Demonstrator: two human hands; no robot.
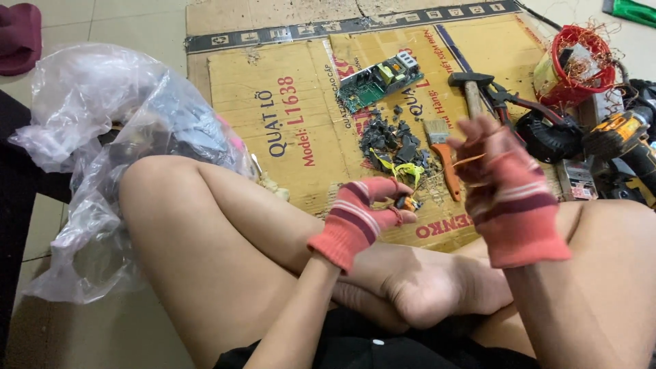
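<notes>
Between left hand point(359, 219) fingertips, small orange part point(408, 203), right hand point(506, 184) raised nearby

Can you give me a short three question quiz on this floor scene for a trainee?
1. True or false: the left hand pinches a small orange and black part.
2. What lies on the cardboard sheet just above the pile of dark broken bits? A) green circuit board B) red basket C) clear plastic bag
3. Fill in: beside the paintbrush lies a ____ with a wooden handle, next to the right hand.

Key: 1 true; 2 A, the green circuit board; 3 hammer.
</notes>
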